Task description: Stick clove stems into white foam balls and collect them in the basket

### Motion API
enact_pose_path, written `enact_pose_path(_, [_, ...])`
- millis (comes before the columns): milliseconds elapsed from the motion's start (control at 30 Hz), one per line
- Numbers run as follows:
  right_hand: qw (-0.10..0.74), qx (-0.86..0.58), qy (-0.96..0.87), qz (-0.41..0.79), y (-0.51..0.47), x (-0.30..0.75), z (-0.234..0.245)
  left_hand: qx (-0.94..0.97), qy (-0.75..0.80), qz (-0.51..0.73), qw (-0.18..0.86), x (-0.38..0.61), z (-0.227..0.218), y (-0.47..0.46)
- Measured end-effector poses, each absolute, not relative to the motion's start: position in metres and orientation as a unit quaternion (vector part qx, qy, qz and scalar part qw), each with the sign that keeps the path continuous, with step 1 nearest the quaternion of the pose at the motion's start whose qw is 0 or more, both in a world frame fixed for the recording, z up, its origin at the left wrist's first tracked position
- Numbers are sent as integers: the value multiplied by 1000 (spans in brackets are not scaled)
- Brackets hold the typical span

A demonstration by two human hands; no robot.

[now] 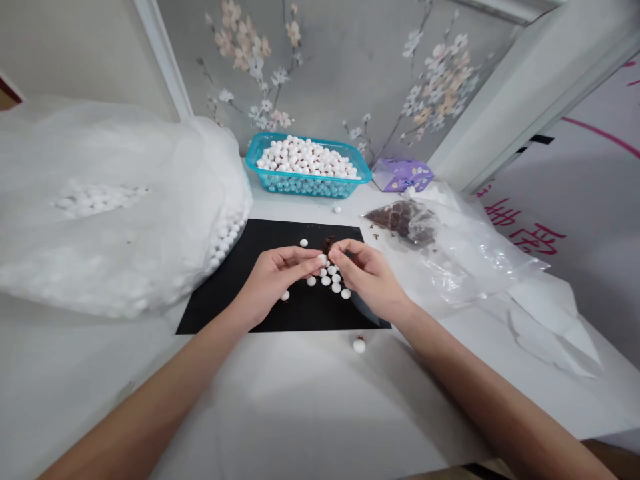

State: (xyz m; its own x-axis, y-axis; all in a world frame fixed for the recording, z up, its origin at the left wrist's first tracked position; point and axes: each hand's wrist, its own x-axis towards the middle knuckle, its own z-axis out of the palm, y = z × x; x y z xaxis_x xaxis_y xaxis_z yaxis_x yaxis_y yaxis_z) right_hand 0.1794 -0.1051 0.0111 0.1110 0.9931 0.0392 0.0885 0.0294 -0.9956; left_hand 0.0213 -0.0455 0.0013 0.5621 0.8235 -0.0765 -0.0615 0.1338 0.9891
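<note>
Beads (223,247), small, white and round, fill a large clear bag (115,267) at far left and press against its side, just beside a black mat (215,300). More lie loose across the mat, and one sits on the white table (280,400) below it. The left hand (275,277) curls inward, its fingertips (315,261) nearly shut, apparently pinching one bead (322,259). The right hand (367,277) meets it, its fingers (345,250) nearly shut around a dark brown lump (328,245), though they partly hide the grip. Behind the hands sits a blue tray (309,187) heaped with beads. To the right are a clear bag of brown pieces (400,220) and a purple box (403,175). The beads look light, smooth and quick to roll, so a fingertip pinch seems the surest hold; the lump looks crumbly and may break if squeezed.
</note>
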Motion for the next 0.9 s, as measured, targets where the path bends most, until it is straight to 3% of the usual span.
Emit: enact_pose_path(900, [547, -493, -449, 506, -105, 172, 3, 599, 351, 316, 647, 17, -4, -45])
